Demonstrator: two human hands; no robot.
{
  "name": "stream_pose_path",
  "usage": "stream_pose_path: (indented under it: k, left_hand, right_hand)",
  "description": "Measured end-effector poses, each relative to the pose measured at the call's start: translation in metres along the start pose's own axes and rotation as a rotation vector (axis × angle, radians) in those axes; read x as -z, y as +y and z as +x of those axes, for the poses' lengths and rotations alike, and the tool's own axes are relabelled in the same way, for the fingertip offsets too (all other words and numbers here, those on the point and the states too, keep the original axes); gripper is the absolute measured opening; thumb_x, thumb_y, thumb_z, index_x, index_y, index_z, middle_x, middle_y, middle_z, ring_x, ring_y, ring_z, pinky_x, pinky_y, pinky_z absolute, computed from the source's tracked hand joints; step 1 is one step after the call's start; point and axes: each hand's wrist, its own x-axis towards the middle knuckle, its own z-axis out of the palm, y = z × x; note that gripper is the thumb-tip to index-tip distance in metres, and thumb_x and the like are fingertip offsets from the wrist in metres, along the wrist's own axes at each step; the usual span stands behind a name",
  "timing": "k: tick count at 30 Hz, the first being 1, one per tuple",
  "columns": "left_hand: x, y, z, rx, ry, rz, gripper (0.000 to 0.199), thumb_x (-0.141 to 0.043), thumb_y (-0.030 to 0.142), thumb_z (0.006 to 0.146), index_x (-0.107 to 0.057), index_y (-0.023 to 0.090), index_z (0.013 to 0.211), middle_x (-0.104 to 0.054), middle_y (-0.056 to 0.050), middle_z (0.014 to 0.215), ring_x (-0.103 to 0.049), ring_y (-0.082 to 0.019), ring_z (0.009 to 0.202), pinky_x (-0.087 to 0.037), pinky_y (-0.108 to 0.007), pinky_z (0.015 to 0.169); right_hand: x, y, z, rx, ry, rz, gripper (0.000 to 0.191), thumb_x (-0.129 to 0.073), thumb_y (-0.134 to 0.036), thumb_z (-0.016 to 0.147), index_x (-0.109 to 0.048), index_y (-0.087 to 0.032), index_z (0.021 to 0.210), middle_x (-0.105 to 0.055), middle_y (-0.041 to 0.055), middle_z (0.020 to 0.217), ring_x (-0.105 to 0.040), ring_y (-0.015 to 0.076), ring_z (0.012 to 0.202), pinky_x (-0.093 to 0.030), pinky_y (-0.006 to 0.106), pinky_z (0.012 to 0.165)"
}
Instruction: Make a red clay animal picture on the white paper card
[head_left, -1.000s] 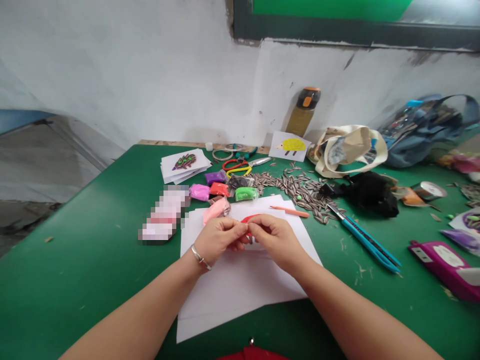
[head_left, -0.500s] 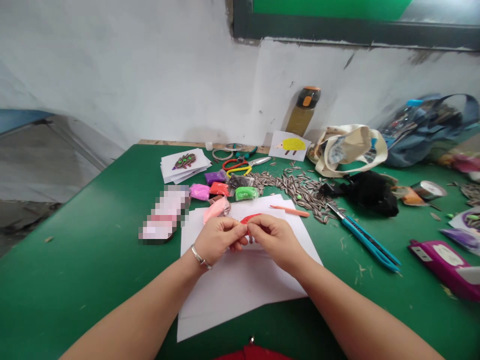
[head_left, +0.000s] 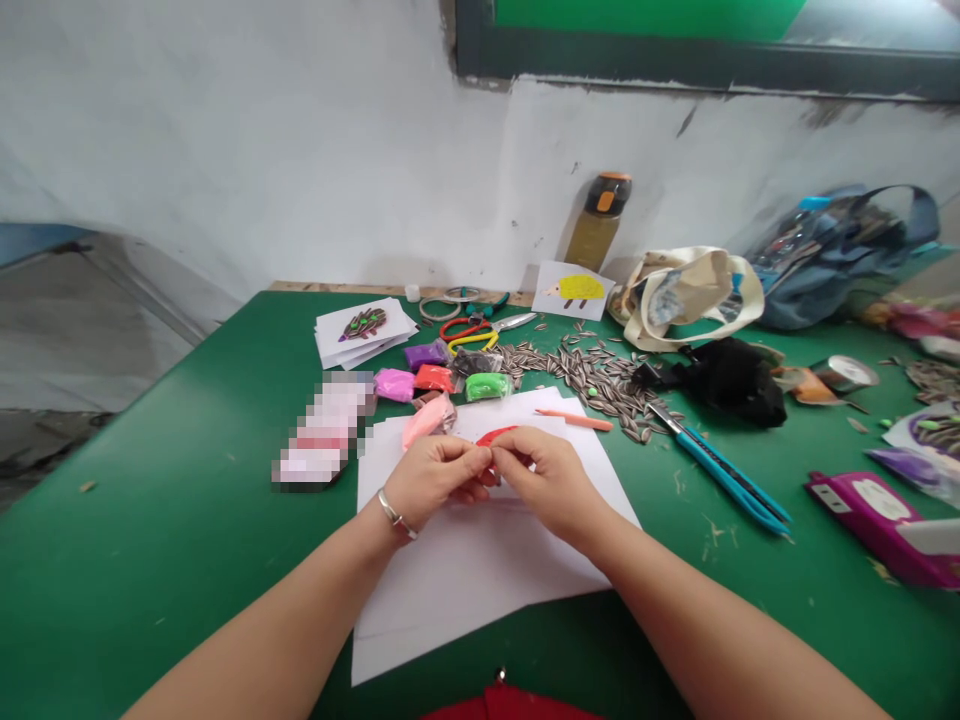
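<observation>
My left hand point(head_left: 442, 472) and my right hand point(head_left: 541, 472) meet above white paper sheets point(head_left: 450, 600), thumbs and fingertips pinched together. What lies between the fingertips is too small and covered to make out. Just behind them, a red shape point(head_left: 495, 434) on the paper shows partly; my fingers hide the rest. An opened pack of peach-pink clay point(head_left: 424, 420) lies beyond my left hand. Behind my right hand, an orange pencil-like stick point(head_left: 577, 419) rests on the sheets. Packs of purple point(head_left: 426, 354), pink point(head_left: 394, 385), red point(head_left: 435, 378) and green clay point(head_left: 488, 386) sit farther back.
Sunflower seeds point(head_left: 600, 380) are scattered across the back middle. Scissors point(head_left: 480, 330), a blue utility knife point(head_left: 724, 470), a bottle point(head_left: 598, 220) and a cloth bag point(head_left: 690, 300) surround the work area. A seed-covered hedgehog card point(head_left: 367, 325) is at back left; a purple box point(head_left: 885, 525) lies right.
The view has shifted slightly, so the table things appear a little farther left. Both hands stay pinched together over the paper, with only small finger movement.
</observation>
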Motion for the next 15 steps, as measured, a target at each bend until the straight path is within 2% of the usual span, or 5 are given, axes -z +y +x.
stream_pose_path:
  k: [5,12,15]
  left_hand:
    - [0.0008,0.0013,-0.0008,-0.001,0.003,0.007,0.044,-0.073,0.056,0.066,-0.068,0.012,0.071,-0.070,-0.007,0.070,-0.062,-0.013,0.057,-0.049,-0.023,0.054]
    - [0.0010,0.0023,-0.0010,-0.014,0.045,0.014,0.041,-0.073,0.053,0.068,-0.068,0.013,0.071,-0.068,-0.005,0.066,-0.059,-0.011,0.052,-0.048,-0.022,0.053]
    - [0.0000,0.0019,-0.0008,-0.027,0.066,-0.006,0.040,-0.074,0.052,0.068,-0.067,0.013,0.071,-0.068,-0.004,0.064,-0.058,-0.010,0.051,-0.048,-0.022,0.051]
  right_hand:
    - [-0.0001,-0.0003,-0.0001,0.032,0.003,-0.038,0.021,-0.050,-0.016,0.087,-0.065,-0.021,0.073,-0.067,-0.0008,0.075,-0.057,0.0140,0.073,-0.042,0.025,0.066]
    - [-0.0021,0.0021,-0.0015,0.074,0.106,-0.073,0.017,-0.051,-0.018,0.088,-0.067,-0.021,0.090,-0.067,0.0021,0.084,-0.057,0.0144,0.076,-0.042,0.026,0.067]
    - [-0.0026,0.0012,-0.0019,0.094,0.091,-0.093,0.018,-0.050,-0.016,0.088,-0.067,-0.021,0.088,-0.067,0.0019,0.083,-0.057,0.0149,0.076,-0.042,0.027,0.069]
